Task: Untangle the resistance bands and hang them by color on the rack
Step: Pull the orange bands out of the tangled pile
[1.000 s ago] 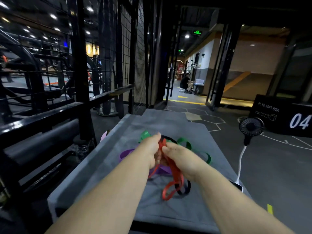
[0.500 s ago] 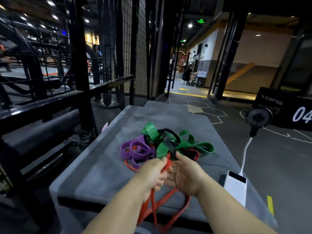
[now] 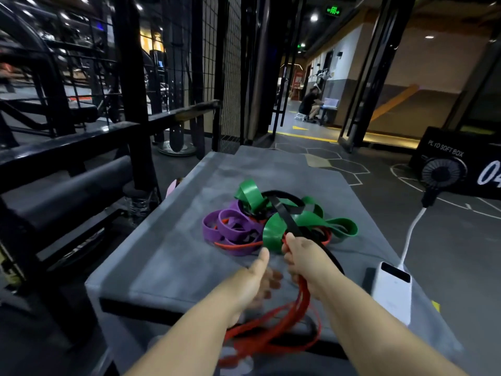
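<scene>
Bands (image 3: 271,221) lie knotted on a grey pad (image 3: 168,256); a tug on red and black together could cinch the knot or drag the heap over the near edge, and the forearm could knock the power bank (image 3: 391,289) beside it; the right hand (image 3: 306,261) is fisted round red strands (image 3: 271,337) and a black band (image 3: 287,218); the left hand (image 3: 252,280), thumb up, is blurred, its hold impossible to tell.

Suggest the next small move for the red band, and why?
Probably press the empty left hand on the purple band: the right hand grips the red band, whose far strands lie tangled with it and the green band, so pulling would likely drag both.
</scene>
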### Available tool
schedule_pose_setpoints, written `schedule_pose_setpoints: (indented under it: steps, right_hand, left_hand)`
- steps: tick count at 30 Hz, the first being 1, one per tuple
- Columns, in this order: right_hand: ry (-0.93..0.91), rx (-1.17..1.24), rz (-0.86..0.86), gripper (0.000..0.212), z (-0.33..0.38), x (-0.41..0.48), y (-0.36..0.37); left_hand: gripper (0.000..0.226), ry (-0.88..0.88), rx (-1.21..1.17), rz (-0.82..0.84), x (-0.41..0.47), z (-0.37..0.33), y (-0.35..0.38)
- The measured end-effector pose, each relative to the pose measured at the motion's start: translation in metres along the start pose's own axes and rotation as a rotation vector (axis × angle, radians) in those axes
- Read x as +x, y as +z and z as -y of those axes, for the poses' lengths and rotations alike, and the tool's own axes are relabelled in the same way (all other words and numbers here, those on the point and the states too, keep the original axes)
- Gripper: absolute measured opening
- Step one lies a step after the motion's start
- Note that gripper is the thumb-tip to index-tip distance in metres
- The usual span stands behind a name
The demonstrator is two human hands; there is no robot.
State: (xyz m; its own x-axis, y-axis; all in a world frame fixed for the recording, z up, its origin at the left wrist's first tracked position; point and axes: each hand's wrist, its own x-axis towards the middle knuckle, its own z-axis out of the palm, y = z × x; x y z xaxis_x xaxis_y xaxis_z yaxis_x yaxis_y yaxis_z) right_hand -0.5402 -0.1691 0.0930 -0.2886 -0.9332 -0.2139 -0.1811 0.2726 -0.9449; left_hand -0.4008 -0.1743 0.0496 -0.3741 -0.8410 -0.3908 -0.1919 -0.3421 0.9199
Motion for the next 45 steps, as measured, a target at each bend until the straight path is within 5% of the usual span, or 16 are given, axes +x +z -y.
schedule_pose_setpoints:
  steps: [4, 10, 16, 21, 24, 28, 31, 37, 45]
  right_hand:
    - [-0.207, -0.237, -0.096, 0.035, -0.015, -0.022, -0.002]
    - [-0.412, -0.199, -0.035, 0.033, -0.041, -0.036, -0.005]
    - [-0.627, -0.238, 0.149, 0.02, -0.049, -0.055, 0.004]
    - [-0.765, -0.305, 0.313, 0.03, -0.048, -0.068, -0.001]
    - [-0.683, -0.366, 0.437, 0.041, -0.054, -0.06, -0.01]
    - [-0.2, -0.195, 0.351, 0.079, -0.069, -0.036, -0.01]
    - [0.035, 0.067, 0.131, 0.053, -0.066, -0.02, -0.004]
    - [0.067, 0.524, 0.197, 0.046, -0.04, -0.019, -0.003]
    - [0.131, 0.957, 0.358, 0.043, -0.005, 0.002, -0.028]
  left_hand:
    - [0.055, 0.085, -0.314, 0.073, 0.002, -0.018, 0.017]
    - [0.027, 0.093, -0.469, 0.07, 0.003, -0.022, 0.03]
    - [0.037, 0.07, -0.647, 0.056, 0.0, -0.031, 0.029]
    - [0.038, -0.04, -0.832, 0.121, 0.002, -0.04, 0.017]
    - [0.028, -0.162, -0.854, 0.151, 0.004, -0.042, 0.009]
    - [0.026, -0.093, -0.592, 0.102, 0.004, -0.039, 0.012]
    - [0.03, -0.063, -0.47, 0.083, 0.002, -0.037, 0.018]
    - [0.032, 0.02, -0.336, 0.056, -0.018, -0.041, 0.028]
    - [0.028, 0.242, -0.029, 0.236, -0.052, -0.046, 0.047]
